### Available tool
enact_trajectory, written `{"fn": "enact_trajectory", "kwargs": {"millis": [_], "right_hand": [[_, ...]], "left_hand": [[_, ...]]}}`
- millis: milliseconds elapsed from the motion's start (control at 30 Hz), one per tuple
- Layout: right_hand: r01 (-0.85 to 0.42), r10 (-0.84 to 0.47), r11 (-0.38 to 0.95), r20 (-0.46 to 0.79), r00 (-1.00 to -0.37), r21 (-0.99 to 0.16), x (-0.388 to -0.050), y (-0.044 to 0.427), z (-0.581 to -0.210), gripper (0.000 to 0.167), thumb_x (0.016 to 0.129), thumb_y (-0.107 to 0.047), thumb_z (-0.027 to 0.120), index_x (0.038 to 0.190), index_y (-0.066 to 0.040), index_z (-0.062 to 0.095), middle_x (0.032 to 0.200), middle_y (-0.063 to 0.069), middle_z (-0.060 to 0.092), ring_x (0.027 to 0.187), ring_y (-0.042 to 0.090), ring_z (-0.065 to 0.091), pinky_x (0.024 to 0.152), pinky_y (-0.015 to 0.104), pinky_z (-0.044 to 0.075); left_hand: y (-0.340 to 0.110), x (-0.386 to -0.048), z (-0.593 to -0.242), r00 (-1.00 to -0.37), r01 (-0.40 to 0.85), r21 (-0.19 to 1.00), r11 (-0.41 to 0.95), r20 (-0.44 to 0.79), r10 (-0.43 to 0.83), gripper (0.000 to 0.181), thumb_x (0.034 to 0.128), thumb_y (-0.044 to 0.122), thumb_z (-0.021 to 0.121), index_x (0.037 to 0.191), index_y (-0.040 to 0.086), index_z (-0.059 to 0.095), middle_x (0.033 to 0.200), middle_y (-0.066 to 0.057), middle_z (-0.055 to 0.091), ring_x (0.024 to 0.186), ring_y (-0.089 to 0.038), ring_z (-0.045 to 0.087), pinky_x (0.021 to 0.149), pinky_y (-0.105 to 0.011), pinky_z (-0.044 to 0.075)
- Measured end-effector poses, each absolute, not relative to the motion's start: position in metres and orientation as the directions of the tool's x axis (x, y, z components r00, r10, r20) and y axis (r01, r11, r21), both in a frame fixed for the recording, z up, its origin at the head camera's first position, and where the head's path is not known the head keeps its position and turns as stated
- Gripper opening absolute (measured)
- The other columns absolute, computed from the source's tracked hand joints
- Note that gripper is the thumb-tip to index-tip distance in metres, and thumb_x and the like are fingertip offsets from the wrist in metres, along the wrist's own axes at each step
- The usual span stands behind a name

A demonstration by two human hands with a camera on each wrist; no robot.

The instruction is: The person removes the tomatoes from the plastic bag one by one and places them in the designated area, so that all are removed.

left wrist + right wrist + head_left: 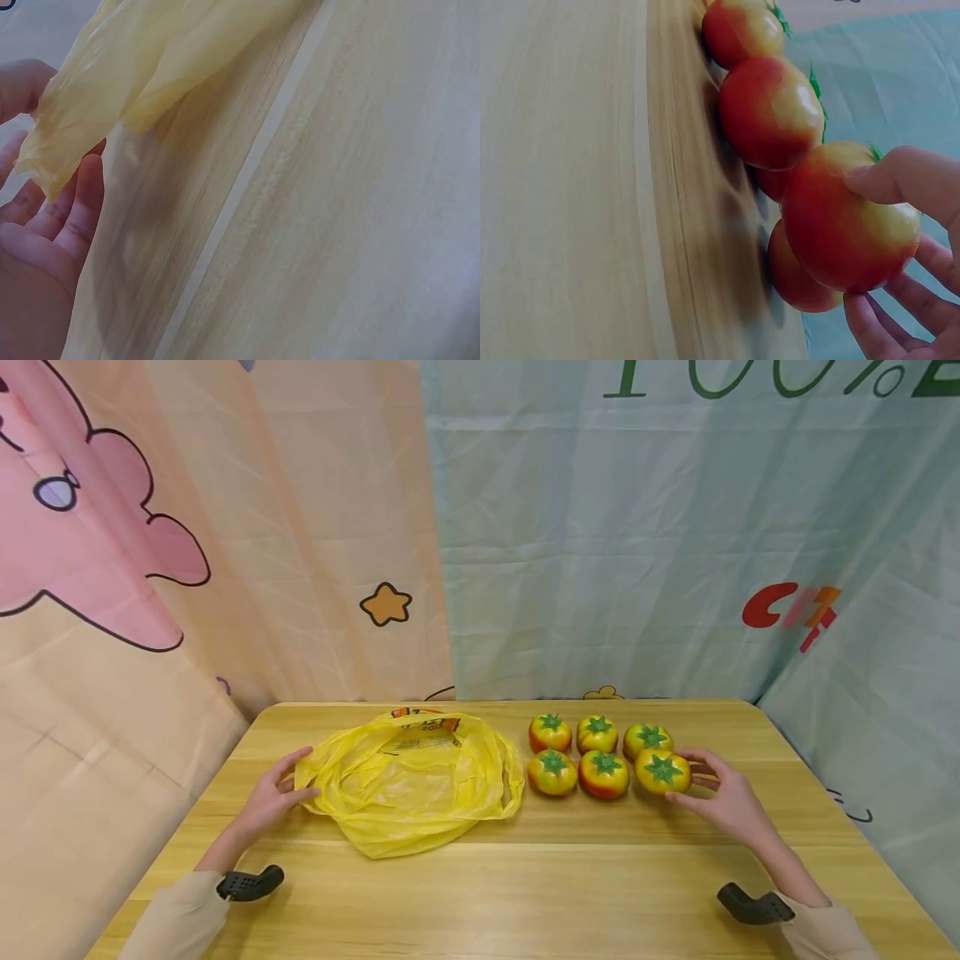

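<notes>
A yellow plastic bag (pixel 405 785) lies spread on the table, its mouth open and facing up. My left hand (pixel 272 797) holds the bag's left edge, thumb and fingers on either side of the thin film; the left wrist view shows the bag's corner (pixel 67 142) between them. On the right, my right hand (pixel 723 797) grips a red-and-yellow tomato (pixel 663 771) with a green star-shaped top. In the right wrist view this tomato (pixel 847 221) appears raised off the table. Several similar tomatoes (pixel 603 774) stand in two rows between the bag and my right hand.
The wooden table (pixel 495 902) has its back edge close to a hanging printed cloth (pixel 637 552). Cloth also hangs along the left and right sides. A black wrist-worn device (pixel 251 883) sits on the left sleeve, and another black device (pixel 753 906) on the right.
</notes>
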State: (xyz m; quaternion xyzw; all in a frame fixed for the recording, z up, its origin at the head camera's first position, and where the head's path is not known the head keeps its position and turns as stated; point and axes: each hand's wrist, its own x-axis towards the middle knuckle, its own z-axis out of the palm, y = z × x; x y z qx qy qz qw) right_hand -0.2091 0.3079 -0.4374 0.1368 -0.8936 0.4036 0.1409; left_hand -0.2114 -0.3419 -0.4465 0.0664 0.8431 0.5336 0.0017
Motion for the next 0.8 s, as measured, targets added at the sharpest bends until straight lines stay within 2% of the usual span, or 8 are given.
{"fn": "enact_trajectory", "kwargs": {"millis": [267, 500, 667, 800], "right_hand": [[-0.35, -0.153, 0.615, 0.328, -0.932, -0.707, -0.212, 0.312, -0.444, 0.058, 0.077, -0.01, 0.079, 0.125, 0.007, 0.052, 0.121, 0.027, 0.055, 0.097, -0.022, 0.042, 0.078, 0.003, 0.044], [-0.343, -0.159, 0.611, 0.314, -0.936, -0.713, -0.217, 0.311, -0.45, 0.06, 0.077, -0.01, 0.079, 0.126, 0.007, 0.051, 0.122, 0.026, 0.055, 0.097, -0.021, 0.042, 0.08, 0.01, 0.049], [-0.359, -0.173, 0.594, 0.322, -0.931, -0.72, -0.218, 0.312, -0.455, 0.06, 0.076, -0.008, 0.08, 0.126, 0.008, 0.052, 0.121, 0.027, 0.055, 0.097, -0.021, 0.043, 0.079, 0.005, 0.046], [-0.357, -0.182, 0.584, 0.311, -0.933, -0.729, -0.216, 0.314, -0.461, 0.06, 0.077, -0.008, 0.079, 0.127, 0.008, 0.051, 0.122, 0.028, 0.054, 0.098, -0.022, 0.042, 0.08, 0.003, 0.043]], "left_hand": [[-0.341, -0.213, -0.445, -0.992, 0.103, 0.902, 0.419, 0.064, 0.107, 0.076, 0.0891, 0.005, 0.064, 0.15, -0.004, 0.019, 0.148, -0.034, 0.026, 0.094, 0.015, 0.051, 0.076, -0.014, 0.051], [-0.343, -0.215, -0.444, -0.992, 0.103, 0.899, 0.425, 0.063, 0.107, 0.075, 0.0896, 0.006, 0.064, 0.15, -0.003, 0.02, 0.148, -0.034, 0.026, 0.094, 0.013, 0.053, 0.075, -0.015, 0.051], [-0.341, -0.214, -0.445, -0.993, 0.107, 0.884, 0.455, 0.068, 0.102, 0.074, 0.0899, 0.009, 0.065, 0.15, -0.002, 0.023, 0.15, -0.034, 0.024, 0.096, 0.005, 0.056, 0.074, -0.015, 0.05], [-0.34, -0.214, -0.447, -0.993, 0.11, 0.87, 0.48, 0.07, 0.1, 0.073, 0.0906, 0.012, 0.064, 0.15, -0.002, 0.025, 0.15, -0.034, 0.024, 0.094, 0.005, 0.056, 0.073, -0.015, 0.05]]}}
